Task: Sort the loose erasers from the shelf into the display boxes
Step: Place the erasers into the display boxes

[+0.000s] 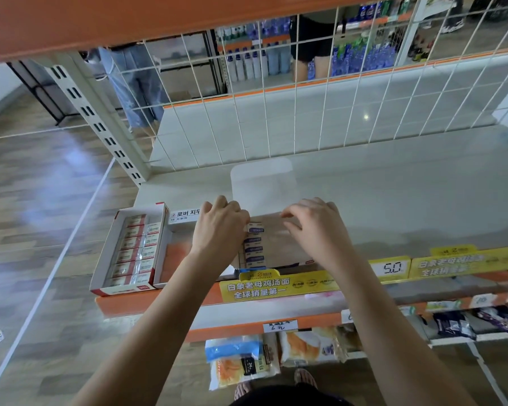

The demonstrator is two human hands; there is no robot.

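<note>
Blue-sleeved erasers (254, 244) sit stacked in the open box (285, 244) between your hands; light and stiff, so pinch the short ends. Left hand (220, 230) curls at the top eraser (255, 228), its 3 o'clock side; right hand (314, 227) hovers loosely curled, holding nothing.

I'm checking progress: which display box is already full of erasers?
The red-trimmed box at the shelf's left end, packed in two rows; the box between the hands holds only one blue-labelled row.
</note>
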